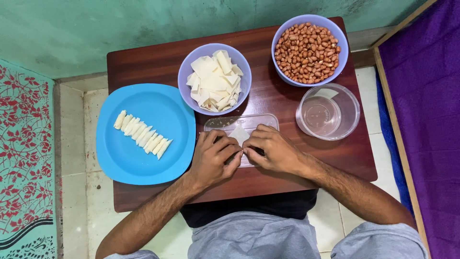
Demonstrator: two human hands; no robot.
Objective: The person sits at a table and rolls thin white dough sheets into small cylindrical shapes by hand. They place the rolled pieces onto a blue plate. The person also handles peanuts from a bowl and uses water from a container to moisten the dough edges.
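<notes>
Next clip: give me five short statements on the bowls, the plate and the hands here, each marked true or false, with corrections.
1. Both hands work a pale wrapper over the clear tray. True: the left hand and right hand pinch the wrapper above the clear tray.
2. The blue plate is bare. False: the blue plate carries a row of rolled pieces.
3. The peanuts sit in a purple bowl at the far right of the table. True: peanut bowl.
4. The clear round container holds peanuts. False: the clear round container holds no peanuts.
5. The middle bowl holds rolled pieces. False: the middle bowl holds flat wrapper sheets.
</notes>
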